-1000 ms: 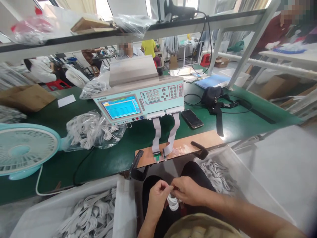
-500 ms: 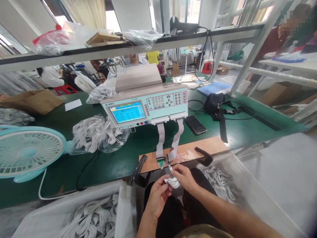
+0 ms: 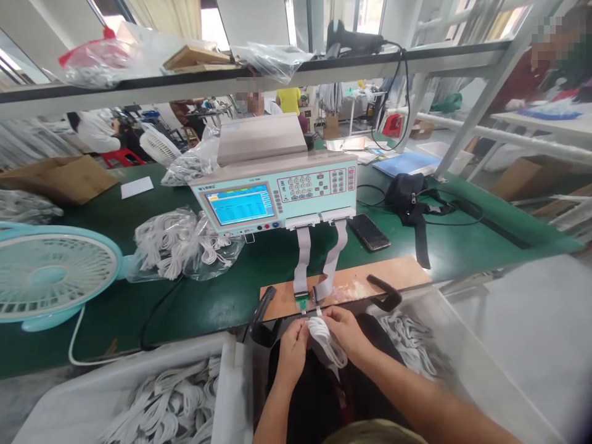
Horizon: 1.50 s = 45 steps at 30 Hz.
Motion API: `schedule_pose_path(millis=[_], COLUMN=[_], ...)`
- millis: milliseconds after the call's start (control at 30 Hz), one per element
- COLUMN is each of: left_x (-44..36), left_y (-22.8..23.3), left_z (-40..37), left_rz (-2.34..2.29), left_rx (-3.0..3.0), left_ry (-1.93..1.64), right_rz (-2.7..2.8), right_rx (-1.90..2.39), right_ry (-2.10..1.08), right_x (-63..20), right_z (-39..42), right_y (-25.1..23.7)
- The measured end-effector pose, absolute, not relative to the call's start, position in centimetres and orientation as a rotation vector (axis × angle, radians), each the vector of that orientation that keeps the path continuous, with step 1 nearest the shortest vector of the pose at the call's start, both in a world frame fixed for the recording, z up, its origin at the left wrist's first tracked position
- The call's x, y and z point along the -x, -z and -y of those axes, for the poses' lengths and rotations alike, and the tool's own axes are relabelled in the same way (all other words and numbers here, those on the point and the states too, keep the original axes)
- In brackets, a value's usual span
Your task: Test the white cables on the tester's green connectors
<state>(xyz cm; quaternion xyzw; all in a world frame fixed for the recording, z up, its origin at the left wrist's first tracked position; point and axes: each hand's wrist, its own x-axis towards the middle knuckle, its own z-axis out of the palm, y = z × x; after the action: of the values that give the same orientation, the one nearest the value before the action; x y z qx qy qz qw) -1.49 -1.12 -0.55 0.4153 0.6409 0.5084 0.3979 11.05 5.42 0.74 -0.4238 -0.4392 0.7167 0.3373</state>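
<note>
Both hands, left hand [image 3: 292, 345] and right hand [image 3: 345, 330], pinch the white cable [image 3: 326, 342]; its ends sit just below the connectors [image 3: 309, 302] at lower centre.

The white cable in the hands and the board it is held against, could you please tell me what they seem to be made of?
The white cable looks like soft matte plastic or rubber sheathing: it droops in limp loops between the left hand and right hand. The board looks like bare wood or fibreboard: flat brown, unpainted, slightly worn.

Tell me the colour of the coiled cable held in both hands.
White: the coiled cable shows best in the head view, at the wooden board's near edge.
</note>
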Motion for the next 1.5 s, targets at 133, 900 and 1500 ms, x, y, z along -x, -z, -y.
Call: schedule_pose_path(millis=[133, 900, 1500], left_x=[1.4, -0.3, 14.4], left_y=[0.7, 1.0, 7.0], left_z=[0.7, 0.1, 34.6], left_rz=[-1.710, -1.833, -2.777], left_rx=[-0.986, -0.621, -0.851], left_ry=[-1.394, -1.649, -0.076], right_rz=[1.034, 1.140, 1.188], right_rx=[1.131, 1.215, 1.234], right_ry=[-1.907, -1.893, -1.879], right_x=[-10.7, -10.8, -11.1], right_z=[-5.3, -6.0, -6.3], right_y=[-1.3, 0.1, -0.3])
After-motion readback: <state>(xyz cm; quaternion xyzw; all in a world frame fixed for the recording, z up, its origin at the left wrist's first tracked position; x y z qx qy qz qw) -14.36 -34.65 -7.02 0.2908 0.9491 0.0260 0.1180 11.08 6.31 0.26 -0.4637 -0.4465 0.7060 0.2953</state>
